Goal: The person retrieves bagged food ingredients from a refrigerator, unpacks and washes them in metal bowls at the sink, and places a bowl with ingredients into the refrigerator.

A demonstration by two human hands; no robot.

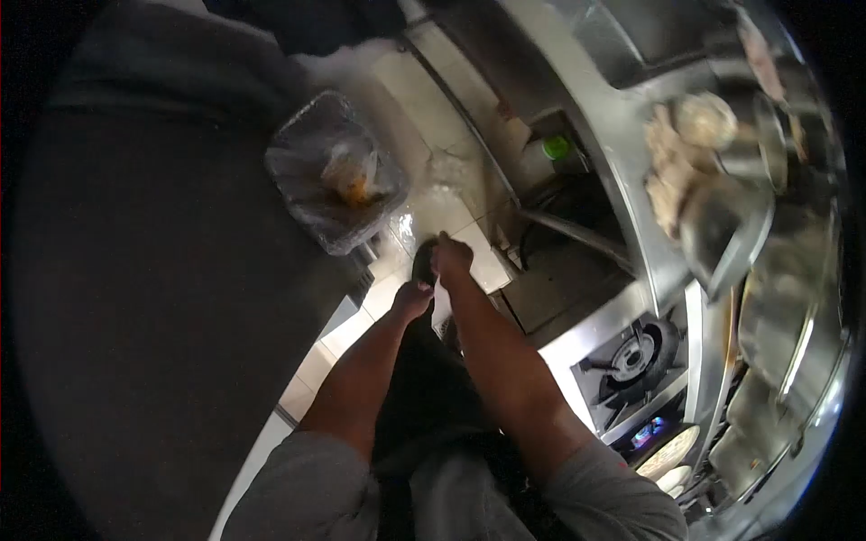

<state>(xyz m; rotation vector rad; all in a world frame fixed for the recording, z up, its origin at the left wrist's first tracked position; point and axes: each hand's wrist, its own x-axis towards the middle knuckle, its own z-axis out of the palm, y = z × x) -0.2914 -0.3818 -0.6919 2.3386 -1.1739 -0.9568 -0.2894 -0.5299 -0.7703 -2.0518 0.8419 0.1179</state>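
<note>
My left hand (414,298) and my right hand (453,257) are close together in front of my body, low above the tiled floor. The fingers of both look curled closed. Dark material (423,262) shows between and beside them, and something pale hangs just below my right hand; what either hand grips is too small and blurred to make out. Beyond my hands, to the left, stands a bin (298,149) lined with a clear plastic bag, with orange and whitish waste (354,188) inside.
A steel counter (622,153) curves along the right, with a pale cloth (666,171) and metal pans on it. Nearer me are a gas burner (634,356) and a round pan (669,453). A green object (556,148) sits on the shelf below. A dark surface fills the left.
</note>
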